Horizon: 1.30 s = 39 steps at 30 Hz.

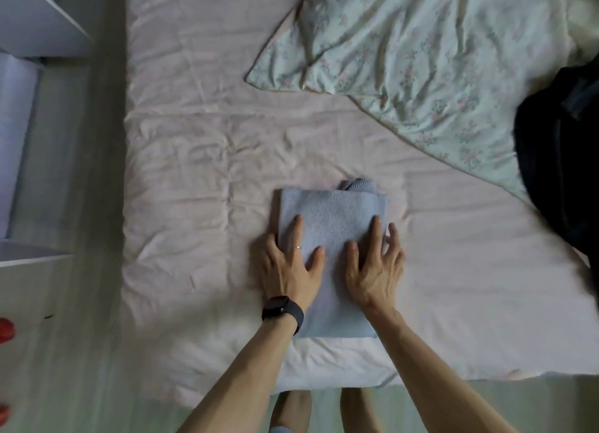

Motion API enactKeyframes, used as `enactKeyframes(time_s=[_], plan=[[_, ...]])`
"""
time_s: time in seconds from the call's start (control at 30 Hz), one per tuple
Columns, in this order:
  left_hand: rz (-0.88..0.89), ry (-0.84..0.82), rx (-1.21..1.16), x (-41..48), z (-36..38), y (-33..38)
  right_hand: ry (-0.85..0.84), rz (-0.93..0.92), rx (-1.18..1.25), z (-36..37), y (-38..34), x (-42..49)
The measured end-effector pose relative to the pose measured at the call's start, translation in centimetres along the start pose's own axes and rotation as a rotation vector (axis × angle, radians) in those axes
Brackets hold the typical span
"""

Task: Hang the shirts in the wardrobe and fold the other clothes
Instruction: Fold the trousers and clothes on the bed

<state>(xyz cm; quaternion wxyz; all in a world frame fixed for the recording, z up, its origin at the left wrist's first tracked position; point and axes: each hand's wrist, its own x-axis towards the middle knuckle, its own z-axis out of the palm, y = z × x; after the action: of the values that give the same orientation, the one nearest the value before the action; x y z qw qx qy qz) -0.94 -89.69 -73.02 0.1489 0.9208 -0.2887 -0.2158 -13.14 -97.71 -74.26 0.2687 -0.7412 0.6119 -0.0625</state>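
Fingers (297,228) of my left hand (288,270) and right hand (372,270) lay straight, pressing the folded blue knit (334,218) at the near edge of the bed (194,173). Judged soft, light, floppy; take hold under both sides.

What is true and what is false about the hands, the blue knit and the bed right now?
1. The left hand and the right hand both press flat on the folded blue knit. True.
2. The blue knit hangs on a hanger. False: it lies on the pink bed sheet.
3. A black watch sits on the left wrist. True.
4. The floral cover lies over the blue knit. False: it lies apart from it, further up the bed.
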Motion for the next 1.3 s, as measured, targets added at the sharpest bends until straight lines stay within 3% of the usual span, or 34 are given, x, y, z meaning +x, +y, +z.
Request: enactKeyframes(time_s=[0.2, 0.33, 0.53, 1.0, 1.17, 1.3], plan=[[-0.089, -0.167, -0.098, 0.0, -2.3, 0.6, -0.110, 0.179, 0.110, -1.5, -1.7, -3.7], [-0.039, -0.183, -0.098, 1.1, -2.1, 0.6, -0.079, 0.109, -0.028, -0.6, -2.3, -2.3], [0.043, -0.178, 0.089, 0.1, -1.7, 0.7, -0.117, 0.024, -0.042, 0.1, -1.7, -2.8], [0.123, -0.142, 0.132, -1.0, -2.7, 1.9, -0.092, -0.077, -0.129, -2.0, -2.1, -3.1], [0.114, -0.026, 0.007, -3.5, -7.3, 2.1, -0.085, -0.206, -0.073, -5.7, -4.8, -4.5], [0.020, 0.067, 0.031, -5.0, -16.6, 2.2, -0.049, -0.375, -0.024, -10.5, -12.3, -6.4]])
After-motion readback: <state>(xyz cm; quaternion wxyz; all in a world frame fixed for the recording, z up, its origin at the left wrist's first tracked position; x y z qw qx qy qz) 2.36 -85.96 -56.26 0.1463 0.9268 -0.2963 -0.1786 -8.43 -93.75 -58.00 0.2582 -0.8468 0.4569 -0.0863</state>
